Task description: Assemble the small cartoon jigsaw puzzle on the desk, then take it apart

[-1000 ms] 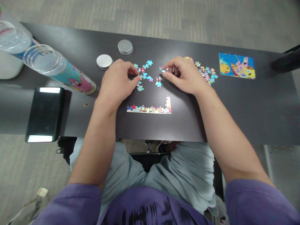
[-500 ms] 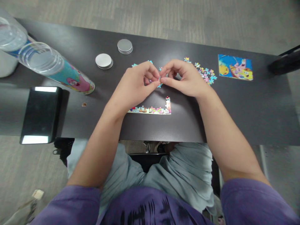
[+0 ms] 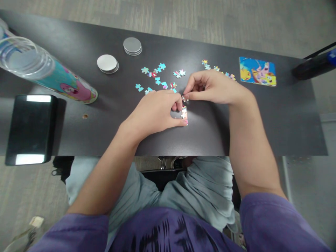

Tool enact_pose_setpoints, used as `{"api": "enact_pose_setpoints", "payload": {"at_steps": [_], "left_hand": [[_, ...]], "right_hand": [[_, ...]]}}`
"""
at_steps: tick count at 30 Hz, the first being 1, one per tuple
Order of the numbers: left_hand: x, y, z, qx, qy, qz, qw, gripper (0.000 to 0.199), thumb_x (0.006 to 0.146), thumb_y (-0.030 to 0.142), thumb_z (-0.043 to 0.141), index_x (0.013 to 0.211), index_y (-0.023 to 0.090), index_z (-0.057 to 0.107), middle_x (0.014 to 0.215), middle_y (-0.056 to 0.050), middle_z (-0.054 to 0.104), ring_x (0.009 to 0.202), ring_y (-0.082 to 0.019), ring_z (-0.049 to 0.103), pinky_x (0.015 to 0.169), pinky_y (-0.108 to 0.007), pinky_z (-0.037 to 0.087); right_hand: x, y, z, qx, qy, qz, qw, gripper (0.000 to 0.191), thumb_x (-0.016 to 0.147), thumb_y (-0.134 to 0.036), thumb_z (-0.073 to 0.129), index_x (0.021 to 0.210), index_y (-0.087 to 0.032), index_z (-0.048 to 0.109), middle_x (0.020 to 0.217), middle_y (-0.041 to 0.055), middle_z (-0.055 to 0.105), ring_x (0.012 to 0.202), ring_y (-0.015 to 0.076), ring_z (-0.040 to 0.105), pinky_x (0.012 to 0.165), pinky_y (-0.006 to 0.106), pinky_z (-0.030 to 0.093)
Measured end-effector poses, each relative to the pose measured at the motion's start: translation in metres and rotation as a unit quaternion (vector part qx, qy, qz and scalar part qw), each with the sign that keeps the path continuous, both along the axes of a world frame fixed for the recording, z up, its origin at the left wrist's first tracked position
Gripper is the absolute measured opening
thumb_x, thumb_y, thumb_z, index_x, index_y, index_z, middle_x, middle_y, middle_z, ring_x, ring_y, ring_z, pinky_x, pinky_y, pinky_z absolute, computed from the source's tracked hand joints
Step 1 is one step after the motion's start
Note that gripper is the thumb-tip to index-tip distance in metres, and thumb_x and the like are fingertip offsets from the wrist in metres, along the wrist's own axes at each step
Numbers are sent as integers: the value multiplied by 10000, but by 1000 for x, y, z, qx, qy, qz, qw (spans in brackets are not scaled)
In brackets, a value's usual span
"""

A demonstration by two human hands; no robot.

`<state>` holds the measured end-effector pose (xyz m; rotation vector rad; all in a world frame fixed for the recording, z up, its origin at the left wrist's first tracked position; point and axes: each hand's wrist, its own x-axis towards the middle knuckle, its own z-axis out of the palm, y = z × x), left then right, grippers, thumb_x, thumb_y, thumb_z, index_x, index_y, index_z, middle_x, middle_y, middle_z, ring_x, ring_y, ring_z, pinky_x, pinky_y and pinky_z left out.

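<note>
I'm now bringing a puzzle piece (image 3: 186,99), pinched in my right hand (image 3: 211,85), to the joined strip's (image 3: 184,112) far end on the bench (image 3: 204,140), seemingly aligning it. My left hand (image 3: 157,109), thumb and fingers apart, is bracing the strip.

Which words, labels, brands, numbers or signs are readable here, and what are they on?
None can be read.
Purple shirt: dark printed marks, no word I can make out.
Tall cartoon-printed container: no readable lettering.
Cartoon picture card: any lettering is too small or blurred.
Puzzle pieces: too small to tell.
Black box: no legible label.
</note>
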<state>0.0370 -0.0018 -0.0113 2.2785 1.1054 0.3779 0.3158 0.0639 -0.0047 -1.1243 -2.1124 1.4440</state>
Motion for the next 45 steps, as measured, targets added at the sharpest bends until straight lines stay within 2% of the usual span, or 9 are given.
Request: {"api": "enact_pose_setpoints", "payload": {"at_steps": [4, 7, 11, 18, 24, 31, 35, 38, 45], "left_hand": [[3, 0, 0, -1, 15, 4, 1000, 212, 1024, 501, 967, 1118, 344, 860, 1247, -46, 917, 1212, -395, 871, 1037, -541, 641], [2, 2, 0, -5, 15, 7, 1000, 212, 1024, 518, 961, 1114, 352, 862, 1231, -50, 914, 1206, -397, 865, 1013, -549, 642], [1, 1, 0, -7, 15, 8, 1000, 194, 1032, 490, 960, 1119, 350, 856, 1242, -43, 909, 1216, -378, 858, 1026, -538, 637], [3, -1, -4, 8, 4, 17, 1000, 268, 1011, 468, 1014, 1160, 283, 890, 1219, -67, 911, 1210, -365, 865, 1025, -501, 632], [2, 1, -7, 5, 4, 11, 1000, 215, 1024, 489, 985, 1119, 353, 848, 1214, -35, 901, 1192, -364, 859, 1029, -522, 647], [0, 3, -4, -8, 5, 1, 1000, 218, 1014, 529, 946, 1127, 367, 853, 1225, -48, 897, 1212, -397, 861, 1050, -556, 659], [1, 1, -1, -7, 2, 6, 1000, 170, 1022, 492, 931, 1109, 375, 844, 1227, -45, 907, 1210, -391, 865, 1047, -557, 665], [2, 0, -2, -4, 1, 10, 1000, 188, 1020, 502, 947, 1098, 375, 833, 1223, -40, 911, 1204, -385, 864, 1027, -550, 663], [1, -1, -4, -6, -5, 10, 1000, 207, 1037, 509, 958, 1112, 364, 829, 1239, -39, 908, 1214, -371, 860, 1047, -549, 656]], "right_hand": [[-2, -1, -4, -3, -6, 11, 1000, 277, 990, -339, 1098, 988, -272, 829, 922, 13, 862, 785, 200, 650, 703, 388, 506], [-4, -3, -1, -3, -7, 24, 1000, 197, 994, -248, 1031, 1003, -260, 835, 886, -6, 837, 744, 172, 595, 692, 381, 485], [-6, -6, 5, -17, -48, -2, 999, 271, 1018, -339, 1098, 1059, -279, 837, 898, -10, 827, 802, 200, 594, 698, 377, 505], [-7, -3, -2, 25, -27, 28, 999, 218, 1021, -312, 1030, 1068, -251, 827, 851, -14, 751, 780, 188, 564, 696, 376, 436], [-5, 1, -8, 25, -39, 32, 998, 253, 1022, -344, 1043, 1147, -255, 842, 865, -17, 744, 793, 189, 583, 683, 367, 416], [-4, 1, -6, 47, -62, 36, 996, 249, 1029, -400, 1056, 1099, -270, 856, 800, -18, 683, 812, 215, 602, 701, 379, 427], [-8, -2, -1, 71, -76, 38, 994, 156, 1026, -355, 986, 1013, -271, 855, 814, -8, 678, 832, 227, 598, 744, 406, 415], [-8, -3, 2, 76, -78, 37, 993, 158, 1037, -327, 971, 974, -276, 836, 866, 5, 721, 828, 225, 583, 761, 420, 407], [-5, -1, 4, 94, -97, 34, 990, 139, 1053, -246, 955, 975, -282, 846, 927, 11, 755, 841, 226, 573, 788, 423, 418]]}}
